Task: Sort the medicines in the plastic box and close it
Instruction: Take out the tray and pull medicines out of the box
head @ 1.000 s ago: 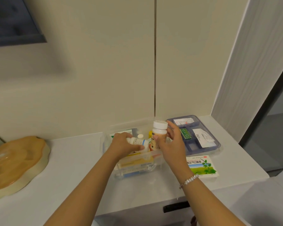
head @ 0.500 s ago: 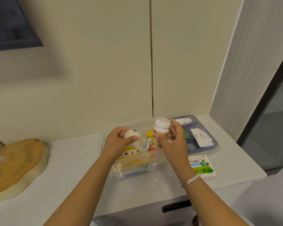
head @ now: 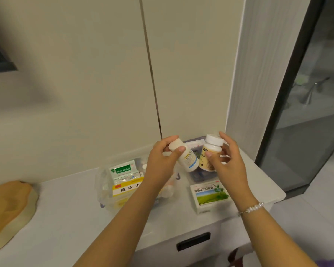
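Note:
My left hand (head: 162, 162) holds a small white bottle with a blue-banded label (head: 187, 158) by its cap, tilted above the clear plastic box (head: 104, 191). Beside it, almost touching, a larger white-capped bottle with a tan label (head: 210, 153) is raised in my right hand (head: 228, 162). The box sits on the white counter and holds a yellow-labelled carton (head: 126, 188), a green-and-white carton (head: 122, 169) and other packets. The bluish lid (head: 197, 177) lies behind the bottles, mostly hidden.
A green-and-white medicine carton (head: 210, 195) lies on the counter (head: 66, 218) right of the box. A wooden board (head: 8, 207) rests at the far left. The wall stands close behind, and the counter's edge drops off at the right by a glass door (head: 307, 112).
Both hands have lifted their bottles up and out above the box and brought them side by side. The view has shifted left, so box and cartons appear further right.

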`<control>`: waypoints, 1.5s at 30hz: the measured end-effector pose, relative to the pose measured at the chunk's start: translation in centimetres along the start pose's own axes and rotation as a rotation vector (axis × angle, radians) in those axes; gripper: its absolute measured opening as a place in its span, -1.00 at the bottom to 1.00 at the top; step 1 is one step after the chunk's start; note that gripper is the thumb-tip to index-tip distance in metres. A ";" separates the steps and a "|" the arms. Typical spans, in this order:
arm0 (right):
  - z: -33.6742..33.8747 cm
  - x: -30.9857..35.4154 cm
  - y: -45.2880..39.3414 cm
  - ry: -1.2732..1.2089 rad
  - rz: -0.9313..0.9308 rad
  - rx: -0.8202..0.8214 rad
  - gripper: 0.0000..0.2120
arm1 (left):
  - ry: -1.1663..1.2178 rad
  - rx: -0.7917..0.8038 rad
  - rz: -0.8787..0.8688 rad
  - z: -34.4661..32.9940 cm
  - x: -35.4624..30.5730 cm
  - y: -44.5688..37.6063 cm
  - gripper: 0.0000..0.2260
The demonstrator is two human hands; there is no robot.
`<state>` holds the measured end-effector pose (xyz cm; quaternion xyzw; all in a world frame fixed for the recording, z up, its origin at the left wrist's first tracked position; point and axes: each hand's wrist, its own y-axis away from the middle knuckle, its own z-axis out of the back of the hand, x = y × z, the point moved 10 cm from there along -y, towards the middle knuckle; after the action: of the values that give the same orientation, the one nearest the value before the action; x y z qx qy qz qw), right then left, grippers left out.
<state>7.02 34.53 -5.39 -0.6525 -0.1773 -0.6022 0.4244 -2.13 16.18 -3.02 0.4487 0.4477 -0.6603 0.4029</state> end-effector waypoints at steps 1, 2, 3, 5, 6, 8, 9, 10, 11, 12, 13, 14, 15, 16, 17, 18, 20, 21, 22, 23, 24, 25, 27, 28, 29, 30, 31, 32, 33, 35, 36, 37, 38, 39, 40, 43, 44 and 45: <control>0.9 -0.6 -0.3 0.022 -0.021 0.008 -0.50 | -0.012 0.033 0.003 -1.3 0.1 0.0 -0.75; 1.8 -1.2 -0.6 0.045 -0.040 0.021 -0.51 | -0.026 0.059 0.009 -2.6 0.3 0.0 -0.74; 2.7 -1.8 -0.9 0.071 -0.055 0.038 -0.51 | -0.042 0.081 0.015 -3.8 0.5 0.0 -0.74; 4.4 -3.1 -1.3 0.130 -0.083 0.077 -0.51 | -0.067 0.124 0.035 -6.1 1.2 0.1 -0.71; 5.2 -3.9 -1.5 0.166 -0.104 0.091 -0.50 | -0.082 0.154 0.049 -7.3 1.6 0.2 -0.69; 6.8 -5.7 -1.8 0.245 -0.151 0.111 -0.48 | -0.121 0.222 0.072 -9.8 2.5 0.4 -0.66; 7.5 -6.6 -1.9 0.283 -0.167 0.120 -0.46 | -0.140 0.252 0.081 -11.0 3.0 0.5 -0.65; 8.1 -7.3 -2.0 0.312 -0.181 0.123 -0.45 | -0.153 0.280 0.096 -12.0 3.5 0.6 -0.65; 8.6 -7.9 -2.1 0.330 -0.192 0.123 -0.44 | -0.154 0.303 0.120 -13.0 3.9 0.7 -0.64; 9.1 -8.3 -2.2 0.343 -0.197 0.121 -0.43 | -0.144 0.321 0.147 -13.9 4.3 0.8 -0.64; 9.4 -8.6 -2.3 0.356 -0.196 0.119 -0.42 | -0.131 0.330 0.168 -14.8 4.6 0.8 -0.65; 9.7 -8.9 -2.4 0.369 -0.192 0.117 -0.40 | -0.125 0.331 0.180 -15.5 4.8 0.8 -0.66; 10.0 -9.1 -2.5 0.381 -0.190 0.118 -0.38 | -0.125 0.325 0.187 -16.0 4.8 0.7 -0.67; 10.1 -9.4 -2.6 0.392 -0.189 0.118 -0.37 | -0.127 0.320 0.193 -16.5 4.8 0.6 -0.67; 10.4 -9.7 -2.8 0.403 -0.193 0.118 -0.36 | -0.128 0.320 0.201 -17.1 4.8 0.5 -0.67; 10.5 -10.0 -3.0 0.417 -0.198 0.120 -0.37 | -0.126 0.325 0.211 -17.5 4.9 0.4 -0.67; 10.8 -10.5 -3.4 0.444 -0.210 0.128 -0.37 | -0.130 0.333 0.226 -18.2 5.2 0.3 -0.64; 10.9 -10.8 -3.5 0.452 -0.216 0.133 -0.37 | -0.138 0.333 0.226 -18.5 5.3 0.3 -0.63; 11.0 -11.1 -3.6 0.459 -0.221 0.141 -0.38 | -0.144 0.332 0.220 -18.7 5.3 0.3 -0.63; 11.0 -11.3 -3.7 0.468 -0.226 0.152 -0.39 | -0.149 0.332 0.208 -18.9 5.3 0.4 -0.63; 10.9 -11.6 -3.7 0.479 -0.230 0.162 -0.39 | -0.158 0.337 0.192 -19.2 5.3 0.4 -0.62; 10.9 -11.8 -3.7 0.489 -0.232 0.169 -0.40 | -0.174 0.348 0.174 -19.4 5.2 0.4 -0.62; 11.1 -12.2 -3.8 0.508 -0.231 0.170 -0.42 | -0.213 0.382 0.142 -20.0 5.2 0.6 -0.62; 11.2 -12.3 -3.8 0.509 -0.231 0.167 -0.42 | -0.234 0.394 0.132 -20.2 5.3 0.7 -0.62; 11.4 -12.4 -3.8 0.503 -0.234 0.160 -0.43 | -0.260 0.399 0.128 -20.3 5.4 0.8 -0.62; 11.5 -12.6 -3.8 0.493 -0.238 0.153 -0.45 | -0.285 0.398 0.131 -20.3 5.6 0.9 -0.61; 11.7 -12.7 -3.7 0.484 -0.242 0.150 -0.46 | -0.299 0.395 0.142 -20.2 5.9 1.0 -0.61; 11.7 -12.8 -3.7 0.478 -0.244 0.149 -0.48 | -0.299 0.396 0.156 -20.2 6.1 1.0 -0.61; 11.7 -12.9 -3.6 0.477 -0.244 0.153 -0.48 | -0.294 0.402 0.167 -20.1 6.3 1.1 -0.61; 11.7 -13.0 -3.6 0.480 -0.244 0.175 -0.47 | -0.301 0.423 0.165 -20.3 6.3 1.2 -0.62; 11.6 -13.2 -3.6 0.480 -0.247 0.191 -0.46 | -0.309 0.439 0.159 -20.4 6.3 1.2 -0.62; 11.5 -13.3 -3.5 0.477 -0.253 0.209 -0.45 | -0.314 0.453 0.154 -20.5 6.3 1.4 -0.62; 11.4 -13.5 -3.5 0.472 -0.264 0.226 -0.44 | -0.320 0.462 0.149 -20.6 6.3 1.5 -0.62; 11.3 -13.6 -3.5 0.464 -0.276 0.238 -0.43 | -0.328 0.465 0.145 -20.6 6.2 1.6 -0.62; 11.2 -13.7 -3.4 0.456 -0.288 0.245 -0.42 | -0.338 0.464 0.140 -20.6 6.2 1.7 -0.62; 11.2 -13.4 -3.4 0.447 -0.300 0.245 -0.41 | -0.346 0.461 0.131 -20.5 6.2 1.8 -0.61; 11.3 -13.2 -3.4 0.447 -0.297 0.242 -0.41 | -0.339 0.458 0.133 -20.4 6.1 1.8 -0.61; 11.3 -13.0 -3.4 0.448 -0.291 0.237 -0.41 | -0.329 0.453 0.136 -20.3 6.1 1.9 -0.61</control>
<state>8.96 48.76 -15.43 -0.4170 -0.2401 -0.7610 0.4352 2.71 34.18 -13.25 0.4430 0.1862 -0.7790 0.4028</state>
